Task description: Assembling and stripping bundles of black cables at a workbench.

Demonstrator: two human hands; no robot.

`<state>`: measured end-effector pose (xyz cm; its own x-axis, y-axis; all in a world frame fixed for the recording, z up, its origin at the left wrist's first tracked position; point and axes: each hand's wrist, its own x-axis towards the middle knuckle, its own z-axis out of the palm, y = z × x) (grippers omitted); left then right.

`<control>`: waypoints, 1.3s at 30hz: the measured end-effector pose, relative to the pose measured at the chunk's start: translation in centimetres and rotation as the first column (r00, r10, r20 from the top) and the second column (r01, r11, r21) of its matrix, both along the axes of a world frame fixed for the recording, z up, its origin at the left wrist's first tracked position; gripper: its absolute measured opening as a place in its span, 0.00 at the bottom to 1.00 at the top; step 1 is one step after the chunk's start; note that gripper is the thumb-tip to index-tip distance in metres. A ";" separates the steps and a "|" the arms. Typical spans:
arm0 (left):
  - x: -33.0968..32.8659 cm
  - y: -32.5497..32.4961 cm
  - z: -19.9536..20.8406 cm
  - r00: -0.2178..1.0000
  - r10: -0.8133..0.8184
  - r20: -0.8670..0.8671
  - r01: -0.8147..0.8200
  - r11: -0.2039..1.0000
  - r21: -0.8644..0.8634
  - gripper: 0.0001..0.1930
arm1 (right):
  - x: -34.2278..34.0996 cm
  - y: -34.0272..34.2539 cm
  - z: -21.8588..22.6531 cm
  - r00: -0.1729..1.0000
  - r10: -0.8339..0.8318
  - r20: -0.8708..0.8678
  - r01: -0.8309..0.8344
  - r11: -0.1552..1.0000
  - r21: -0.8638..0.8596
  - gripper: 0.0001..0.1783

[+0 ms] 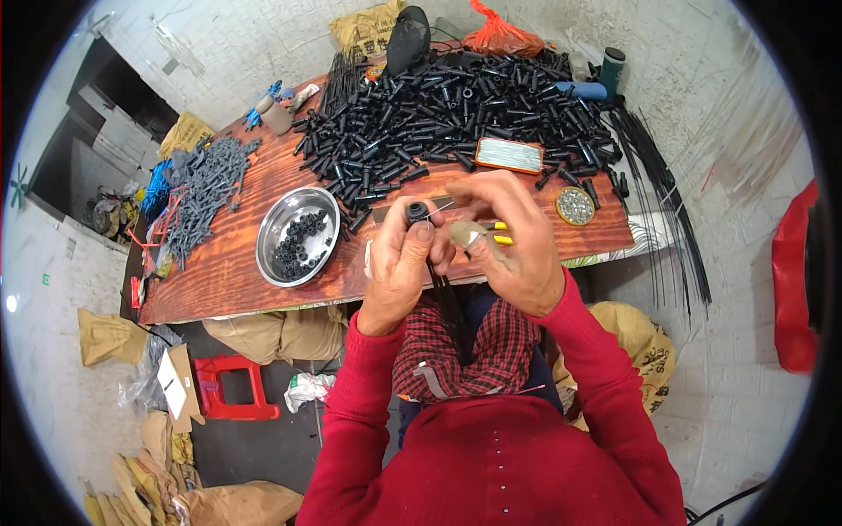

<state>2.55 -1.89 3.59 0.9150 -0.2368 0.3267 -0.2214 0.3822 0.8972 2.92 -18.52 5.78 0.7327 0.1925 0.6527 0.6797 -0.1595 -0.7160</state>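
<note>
- Left hand (pixel 399 267): yours, clamped on a black tubular piece, thumb and forefinger about its upper end
- Black tubular piece (pixel 417 212): in your left hand, held above the near edge of the surface (pixel 219 285), its ringed end upward
- Thin pale pin (pixel 440 209): at the upper end of that piece, slanting toward your right hand
- Right hand (pixel 517 241): yours, curved just beside the piece, thumb and forefinger apart; you cannot tell whether the other fingers grip anything
- Black strands (pixel 450 316): hanging below your left hand, over your lap
- Yellow-handled tool (pixel 502 238): partly hidden behind your right hand
- Steel bowl (pixel 281 213): left of your left hand, containing small black rings (pixel 296 250)
- Black tubes (pixel 456 110): large heap across the far part of the surface
- Orange-rimmed tray (pixel 509 169): filled with thin pale pins, at the heap's near side
- Round tin (pixel 575 223): small metallic pieces inside, right of your right hand
- Grey plastic parts (pixel 206 197): piled at the surface's left
</note>
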 end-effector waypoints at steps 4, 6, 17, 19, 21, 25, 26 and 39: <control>-0.1 0.0 0.1 0.986 0.149 0.071 -0.156 0.983 0.100 0.14 | 0.2 0.8 0.0 0.977 -0.112 0.181 0.129 0.988 -0.086 0.14; 0.0 -0.1 0.0 0.974 0.200 0.109 -0.216 0.964 0.156 0.13 | 0.0 1.0 -0.1 0.952 -0.154 0.263 0.183 0.979 -0.089 0.13; -0.3 -1.7 -0.2 0.862 0.388 0.326 -0.470 0.853 0.228 0.06 | -0.1 0.9 0.4 0.989 -0.105 -0.102 0.100 0.993 -0.059 0.05; -0.2 -1.4 -0.4 0.895 0.354 0.273 -0.413 0.888 0.202 0.07 | 0.0 1.1 0.2 0.990 -0.106 -0.088 0.101 0.993 -0.063 0.04; -0.1 -1.5 -0.5 0.916 0.326 0.234 -0.371 0.911 0.182 0.07 | 0.1 1.0 0.0 0.990 -0.115 -0.080 0.109 0.992 -0.069 0.02; 0.4 -1.8 -0.7 0.948 0.262 0.180 -0.289 0.946 0.144 0.08 | 1.1 0.1 0.0 0.988 -0.009 -0.153 0.001 0.999 -0.053 0.04; 0.2 -1.7 -0.5 0.954 0.257 0.156 -0.280 0.948 0.152 0.08 | 1.2 0.0 0.1 0.983 -0.012 -0.184 -0.002 0.997 -0.075 0.06; 1.2 1.3 -1.8 0.999 -0.039 -0.015 0.035 0.975 -0.218 0.20 | 5.7 -8.2 -15.7 0.948 -0.318 0.008 0.232 0.674 -0.701 0.12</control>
